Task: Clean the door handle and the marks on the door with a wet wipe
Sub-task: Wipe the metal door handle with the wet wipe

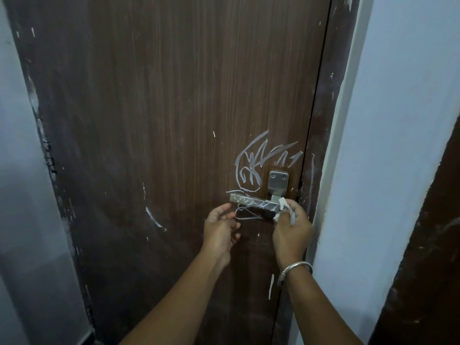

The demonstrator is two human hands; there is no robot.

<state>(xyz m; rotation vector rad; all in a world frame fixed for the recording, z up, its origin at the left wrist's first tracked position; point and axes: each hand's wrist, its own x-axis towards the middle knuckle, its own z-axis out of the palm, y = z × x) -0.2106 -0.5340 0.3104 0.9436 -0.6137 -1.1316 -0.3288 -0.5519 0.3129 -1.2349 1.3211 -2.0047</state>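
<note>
A: Where's the wet wipe (286,212)?

B: Lower right, bunched in the right hand (291,232), closed around it, at the lever handle (254,203).

A: The left hand (220,229)?

B: Half-open, empty. The wipe looks limp; better gripped wadded.

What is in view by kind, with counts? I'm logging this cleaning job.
Door: 1
Handle: 1
Wipe: 1
Hands: 2, left, right
Bangle: 1
Total: 6
</note>
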